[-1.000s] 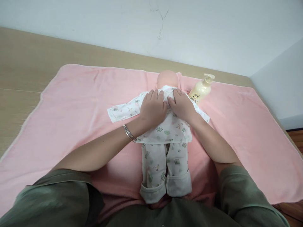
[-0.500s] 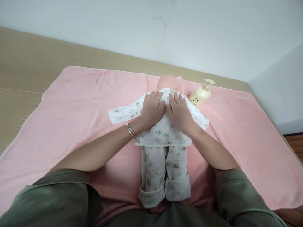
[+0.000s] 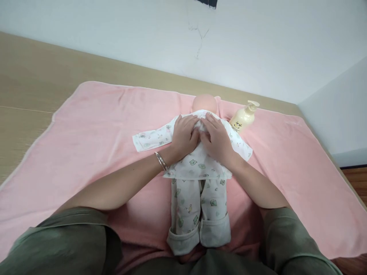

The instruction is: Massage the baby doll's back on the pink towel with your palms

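Observation:
A baby doll with a bald head point(image 3: 204, 103) lies lengthwise before me. It wears a white printed top point(image 3: 197, 166) and matching trousers point(image 3: 187, 210) with turned-up cuffs. My left hand point(image 3: 185, 133) rests flat on the upper part of the top, a bracelet point(image 3: 161, 161) round its wrist. Beside it, my right hand point(image 3: 217, 139) lies on the cloth with its fingers stretched out. Both thumbs point inward, close together at the middle. Which side of the doll faces up, I cannot tell.
A pink blanket point(image 3: 94, 130) is spread under the doll on a light wooden surface point(image 3: 34, 72). A pale yellow pump bottle point(image 3: 243, 116) lies tilted beside the doll's right-hand shoulder in view. A white wall point(image 3: 129, 34) rises behind.
My fingers have turned inward, so the fingertips of both hands are closer together over the top. The doll and bottle stay in place; the view has shifted slightly.

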A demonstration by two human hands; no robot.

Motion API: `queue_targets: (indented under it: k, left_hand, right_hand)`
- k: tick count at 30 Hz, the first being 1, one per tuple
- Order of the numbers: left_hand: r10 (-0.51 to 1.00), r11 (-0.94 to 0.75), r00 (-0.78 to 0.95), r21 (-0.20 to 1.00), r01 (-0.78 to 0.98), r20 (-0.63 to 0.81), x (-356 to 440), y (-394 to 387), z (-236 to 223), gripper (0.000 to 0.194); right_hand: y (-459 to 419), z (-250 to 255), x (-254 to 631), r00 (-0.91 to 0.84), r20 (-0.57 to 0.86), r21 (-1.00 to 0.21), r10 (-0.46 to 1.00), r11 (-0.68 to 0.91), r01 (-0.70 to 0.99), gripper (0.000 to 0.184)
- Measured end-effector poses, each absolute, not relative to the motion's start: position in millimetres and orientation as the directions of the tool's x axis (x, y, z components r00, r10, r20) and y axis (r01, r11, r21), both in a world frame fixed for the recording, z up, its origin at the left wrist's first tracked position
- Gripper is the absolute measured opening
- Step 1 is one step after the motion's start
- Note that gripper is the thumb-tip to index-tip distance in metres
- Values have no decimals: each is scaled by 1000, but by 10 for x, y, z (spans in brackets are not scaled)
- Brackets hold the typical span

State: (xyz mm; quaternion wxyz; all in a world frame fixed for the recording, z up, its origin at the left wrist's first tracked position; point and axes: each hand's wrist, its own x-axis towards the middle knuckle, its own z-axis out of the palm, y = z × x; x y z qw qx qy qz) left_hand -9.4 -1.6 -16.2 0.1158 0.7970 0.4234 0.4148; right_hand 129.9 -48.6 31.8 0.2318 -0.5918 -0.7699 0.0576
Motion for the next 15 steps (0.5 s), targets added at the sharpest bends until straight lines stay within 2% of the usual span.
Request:
queue_targets:
  k: [3,8,13,15]
  left_hand:
    - [764,-625,305,534,569,569,-98,-8,-168,37]
    - [774,-615,300,547,569,558,-99,11,-164,38]
    - [792,-597,295,576,558,535,-104,-22,-134,39]
    - [802,-585,292,585,561,522,-104,-21,-128,39]
  right_hand:
    - [-470,335,1318,-180,305,-341,935,284,896,50]
    - [-488,391,1310,-185,176,-308,967,232,922,51]
    - [-544,497,1340,-170,365,-285,915,284,916,53]
    - [-553,458,1321,-188,353,-255,917,287,923,53]
